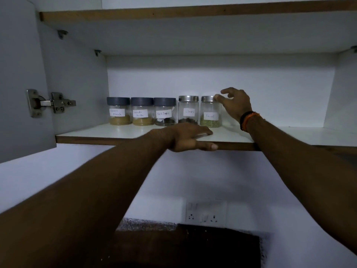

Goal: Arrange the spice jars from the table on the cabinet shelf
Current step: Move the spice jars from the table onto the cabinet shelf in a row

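So this looks pretty close to done, I'd say. Five jars stand in a row at the back of the shelf (96, 134), left half, all upright and shoulder to shoulder. Three have dark grey lids, two have shiny metal lids.

Labels, left to right, all handwritten on white stickers:
- masala jar (119, 111): bottom word reads "Masala", the word above it is too blurry for me
- coriander jar (142, 111): looks like "Coriander Powder", a bit smudgy
- pepper jar (164, 111): "Black Pepper", sticker is crooked and peeling at one corner
- cloves jar (188, 110): "Cloves"
- fennel jar (210, 111): "Fennel"

No brand names anywhere that I can see.

The right hand (236, 104) is at the fennel jar, last in the row. Its thumb tip touches the edge of the metal lid, the other fingers are loosely spread above and behind, not wrapped round anything. My guess is it's either just setting the jar in line or nudging it. The left hand (190, 137) lies flat on the front edge of the shelf, fingers straight on top, thumb along the brown edge, holding nothing.

What's left? Can't say for sure. The desk at the bottom is dark and mostly cut off, so I can't tell if more jars wait there. The right half of the shelf has room.
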Demonstrator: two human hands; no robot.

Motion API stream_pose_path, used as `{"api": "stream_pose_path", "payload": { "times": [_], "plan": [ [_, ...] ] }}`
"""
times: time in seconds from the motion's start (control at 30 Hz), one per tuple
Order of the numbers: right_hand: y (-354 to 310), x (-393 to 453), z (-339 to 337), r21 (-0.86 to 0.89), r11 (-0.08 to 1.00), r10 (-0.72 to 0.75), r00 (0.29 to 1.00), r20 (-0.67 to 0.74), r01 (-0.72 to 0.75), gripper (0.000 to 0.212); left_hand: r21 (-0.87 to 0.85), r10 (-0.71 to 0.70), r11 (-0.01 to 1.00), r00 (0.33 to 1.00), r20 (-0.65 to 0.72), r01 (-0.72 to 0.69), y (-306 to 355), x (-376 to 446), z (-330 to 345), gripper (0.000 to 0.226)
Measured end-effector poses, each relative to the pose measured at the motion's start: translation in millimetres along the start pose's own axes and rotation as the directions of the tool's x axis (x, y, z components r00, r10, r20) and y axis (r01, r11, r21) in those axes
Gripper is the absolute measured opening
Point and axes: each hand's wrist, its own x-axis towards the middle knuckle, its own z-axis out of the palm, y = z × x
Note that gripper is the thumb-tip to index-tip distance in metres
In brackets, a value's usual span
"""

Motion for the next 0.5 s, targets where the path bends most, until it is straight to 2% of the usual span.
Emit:
{"api": "stream_pose_path", "payload": {
  "times": [0.13,0.37,0.5],
  "plan": [
    [-13,-27,-7,0.046,0.999,-0.015,0.999,-0.029,0.016,0.037,0.031,-0.016,0.999,1.000,-0.015,0.016,0,1,1,0.079],
    [-36,-88,-35,0.241,0.970,0.009,0.997,-0.071,0.008,0.016,0.053,-0.018,0.998,1.000,-0.018,0.019,0,-3,4,0.078],
    [-45,-134,-56,0.224,0.973,-0.034,0.992,-0.124,0.061,0.012,0.069,0.000,0.998,1.000,-0.011,0.001,4,-6,6,0.071]
  ]
}}
